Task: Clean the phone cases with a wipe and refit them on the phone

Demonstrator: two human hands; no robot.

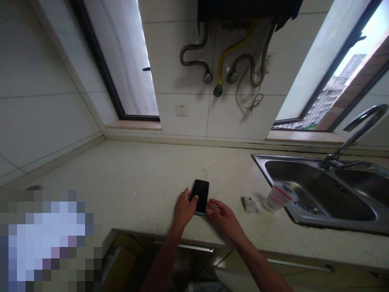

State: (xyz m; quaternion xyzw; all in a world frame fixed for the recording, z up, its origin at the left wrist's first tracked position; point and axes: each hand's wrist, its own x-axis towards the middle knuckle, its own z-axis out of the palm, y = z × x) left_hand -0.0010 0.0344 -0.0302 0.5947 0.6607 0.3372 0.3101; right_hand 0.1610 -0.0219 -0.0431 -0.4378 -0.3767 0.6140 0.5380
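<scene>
A smartphone (200,194) with a dark screen lies at or just above the pale countertop, in front of me. My left hand (184,209) grips its left edge, the thumb over the front and the fingers along the side. Close to the phone's lower right edge is my right hand (221,215), its fingers loosely bent and slightly apart. Its fingertips reach the phone's side, though whether they touch it is hard to tell. Right of that hand are a small crumpled white packet (250,205) and a clear plastic cup (280,197) with red print, beside the sink.
A steel double sink (304,221) with a curved faucet (361,125) is set into the countertop (146,170) on the right. Pipes (225,56) and a wall socket (181,109) are on the tiled wall. Drawers with metal handles (300,265) run below the front edge. The lower left is pixelated.
</scene>
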